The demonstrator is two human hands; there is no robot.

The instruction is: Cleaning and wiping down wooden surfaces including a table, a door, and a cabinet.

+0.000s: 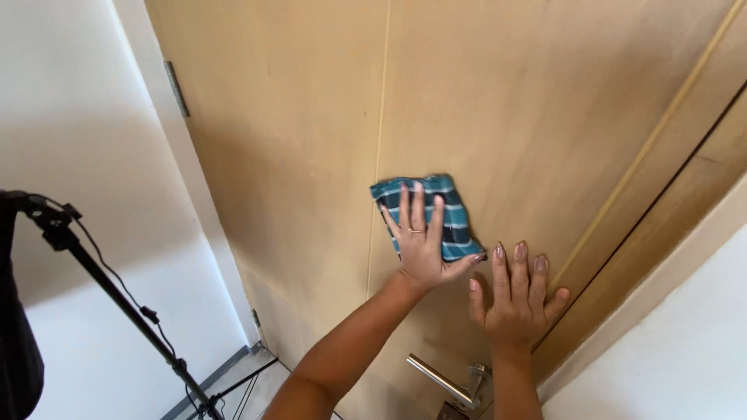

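Teal checked folded cloth (436, 214) pressed flat by spread left hand (420, 249) | right hand (517, 299), open at 4 o'clock, braced on tan wooden door (296, 140).

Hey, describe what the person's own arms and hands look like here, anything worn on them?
Both forearms are bare, with no sleeves, watch or gloves in view. The left hand wears a thin band ring on one finger. The right hand shows no ring. The fingernails on both hands are fairly long and look glossy, perhaps polished in a pale shade. No cables or markings are visible on either arm.
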